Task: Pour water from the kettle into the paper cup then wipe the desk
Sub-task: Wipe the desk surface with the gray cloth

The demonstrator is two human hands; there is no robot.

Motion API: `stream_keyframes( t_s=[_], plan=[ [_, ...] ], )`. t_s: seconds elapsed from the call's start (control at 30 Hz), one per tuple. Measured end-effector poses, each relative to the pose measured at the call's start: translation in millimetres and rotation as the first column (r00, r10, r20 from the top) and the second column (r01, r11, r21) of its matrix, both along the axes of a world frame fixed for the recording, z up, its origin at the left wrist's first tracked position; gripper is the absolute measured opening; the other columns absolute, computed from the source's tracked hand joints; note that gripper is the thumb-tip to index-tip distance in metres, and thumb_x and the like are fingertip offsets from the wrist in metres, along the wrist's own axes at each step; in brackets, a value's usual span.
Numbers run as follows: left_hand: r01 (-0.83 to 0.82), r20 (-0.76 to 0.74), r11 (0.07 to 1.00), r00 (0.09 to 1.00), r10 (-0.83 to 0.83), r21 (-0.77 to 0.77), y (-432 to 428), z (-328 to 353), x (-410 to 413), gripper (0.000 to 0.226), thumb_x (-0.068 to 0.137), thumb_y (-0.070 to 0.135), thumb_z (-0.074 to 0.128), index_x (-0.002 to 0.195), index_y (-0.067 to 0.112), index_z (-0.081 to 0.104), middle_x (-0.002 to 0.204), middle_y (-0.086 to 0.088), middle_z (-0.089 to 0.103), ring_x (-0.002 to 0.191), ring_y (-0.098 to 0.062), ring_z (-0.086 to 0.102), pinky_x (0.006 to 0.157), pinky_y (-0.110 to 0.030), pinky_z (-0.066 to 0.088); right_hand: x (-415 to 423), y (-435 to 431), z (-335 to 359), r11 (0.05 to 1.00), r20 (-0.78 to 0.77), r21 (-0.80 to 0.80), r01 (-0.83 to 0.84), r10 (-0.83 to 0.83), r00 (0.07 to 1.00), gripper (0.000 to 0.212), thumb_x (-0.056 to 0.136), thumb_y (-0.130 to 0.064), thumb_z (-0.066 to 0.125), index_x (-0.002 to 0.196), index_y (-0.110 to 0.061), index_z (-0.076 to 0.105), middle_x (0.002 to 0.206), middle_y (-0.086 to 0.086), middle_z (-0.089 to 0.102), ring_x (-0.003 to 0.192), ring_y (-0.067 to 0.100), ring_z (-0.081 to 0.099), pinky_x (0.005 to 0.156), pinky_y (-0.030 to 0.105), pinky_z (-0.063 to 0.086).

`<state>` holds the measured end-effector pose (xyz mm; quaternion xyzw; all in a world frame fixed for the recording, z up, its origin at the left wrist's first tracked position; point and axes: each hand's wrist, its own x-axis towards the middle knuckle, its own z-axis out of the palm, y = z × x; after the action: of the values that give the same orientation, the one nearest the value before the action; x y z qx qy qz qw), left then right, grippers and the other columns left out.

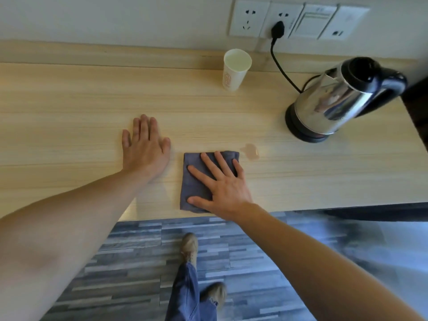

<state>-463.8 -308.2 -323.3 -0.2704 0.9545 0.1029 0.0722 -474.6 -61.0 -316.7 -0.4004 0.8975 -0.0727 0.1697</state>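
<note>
A steel kettle (333, 100) with a black handle stands on its black base at the right of the light wooden desk (69, 107). A white paper cup (235, 69) holding water stands upright near the back edge. My right hand (222, 184) lies flat with spread fingers on a folded grey cloth (196, 184) near the front edge. A small water puddle (251, 151) sits just right of the cloth's far corner. My left hand (144, 147) rests flat on the desk, left of the cloth, holding nothing.
A black cord (281, 66) runs from the kettle base to a plug in the wall sockets (296, 19). The desk's right end drops off beside the kettle. Below the front edge are grey plank flooring and my legs and shoes.
</note>
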Motion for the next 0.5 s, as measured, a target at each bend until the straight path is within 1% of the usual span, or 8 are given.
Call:
stream_keyframes(
  t_s=[0.07, 0.13, 0.2, 0.3, 0.37, 0.43, 0.47, 0.5],
  plan=[
    [0.006, 0.025, 1.0, 1.0, -0.007, 0.025, -2, 2, -2, 0.073, 0.103, 0.05, 0.017, 0.166, 0.017, 0.001, 0.176, -0.007, -0.004, 0.162, -0.024, -0.007, 0.13, -0.052, -0.001, 13, 8, 0, 1.0, 0.003, -0.006, 0.002, -0.002, 1.0, 0.074, 0.094, -0.081, 0.027, 0.159, -0.056, 0.0, 0.173, -0.015, -0.008, 0.159, 0.017, -0.016, 0.125, 0.052, -0.008],
    [0.013, 0.065, 0.998, 0.998, -0.018, 0.068, -5, 5, -3, 0.073, 0.104, 0.051, 0.017, 0.166, 0.017, -0.002, 0.176, -0.006, -0.01, 0.162, -0.024, -0.012, 0.13, -0.052, -0.004, 25, 14, -2, 0.999, 0.0, -0.046, 0.018, -0.018, 1.0, 0.064, 0.101, -0.071, 0.028, 0.16, -0.053, 0.01, 0.172, -0.017, -0.001, 0.159, 0.014, -0.009, 0.124, 0.045, -0.004],
    [0.011, 0.099, 0.994, 0.995, -0.021, 0.105, -6, 10, -4, 0.074, 0.104, 0.051, 0.018, 0.166, 0.017, -0.005, 0.175, -0.006, -0.014, 0.161, -0.025, -0.014, 0.13, -0.053, -0.005, 39, 19, -5, 0.992, -0.026, -0.118, 0.045, -0.049, 0.998, 0.053, 0.105, -0.057, 0.032, 0.157, -0.049, 0.028, 0.171, -0.016, 0.017, 0.159, 0.012, 0.007, 0.121, 0.041, 0.007],
    [0.035, 0.044, 0.994, 0.998, -0.04, 0.103, 8, 12, -1, 0.071, 0.105, 0.049, 0.023, 0.166, 0.021, -0.001, 0.176, -0.003, -0.011, 0.162, -0.024, -0.012, 0.13, -0.053, -0.002, 57, 29, -9, 0.957, -0.038, -0.276, 0.088, -0.102, 0.994, 0.043, 0.104, -0.041, 0.042, 0.144, -0.039, 0.055, 0.161, -0.013, 0.043, 0.153, 0.009, 0.032, 0.111, 0.04, 0.029],
    [0.111, 0.007, 0.987, 0.994, -0.113, 0.12, 26, 12, -1, 0.07, 0.106, 0.048, 0.024, 0.166, 0.023, 0.0, 0.176, 0.0, -0.011, 0.162, -0.021, -0.011, 0.131, -0.052, -0.001, 64, 35, -6, 0.928, 0.055, -0.343, 0.143, -0.132, 0.99, 0.037, 0.104, -0.036, 0.047, 0.137, -0.036, 0.064, 0.155, -0.015, 0.05, 0.15, 0.006, 0.037, 0.107, 0.038, 0.035],
    [0.165, -0.014, 0.974, 0.986, -0.165, 0.157, 43, 10, -6, 0.069, 0.106, 0.049, 0.022, 0.166, 0.024, 0.0, 0.175, 0.002, -0.012, 0.162, -0.02, -0.011, 0.131, -0.053, 0.001, 63, 41, 6, 0.883, 0.251, -0.385, 0.269, -0.181, 0.951, 0.032, 0.104, -0.03, 0.051, 0.13, -0.03, 0.069, 0.144, -0.014, 0.062, 0.14, 0.005, 0.05, 0.104, 0.036, 0.043],
    [0.177, -0.011, 0.969, 0.984, -0.177, 0.171, 50, 8, -10, 0.068, 0.106, 0.05, 0.021, 0.166, 0.025, 0.001, 0.175, 0.002, -0.012, 0.162, -0.02, -0.011, 0.13, -0.054, 0.001, 59, 43, 18, 0.842, 0.389, -0.391, 0.372, -0.215, 0.896, 0.028, 0.104, -0.025, 0.053, 0.124, -0.026, 0.073, 0.129, -0.015, 0.071, 0.125, 0.003, 0.061, 0.099, 0.031, 0.049],
    [0.18, -0.005, 0.968, 0.983, -0.182, 0.172, 55, 7, -14, 0.068, 0.106, 0.05, 0.02, 0.166, 0.025, 0.001, 0.175, 0.003, -0.012, 0.162, -0.02, -0.011, 0.13, -0.055, 0.001, 52, 45, 31, 0.806, 0.525, -0.365, 0.465, -0.235, 0.818, 0.023, 0.105, -0.02, 0.054, 0.111, -0.025, 0.075, 0.106, -0.019, 0.074, 0.103, -0.001, 0.067, 0.088, 0.025, 0.051]
  ],
)
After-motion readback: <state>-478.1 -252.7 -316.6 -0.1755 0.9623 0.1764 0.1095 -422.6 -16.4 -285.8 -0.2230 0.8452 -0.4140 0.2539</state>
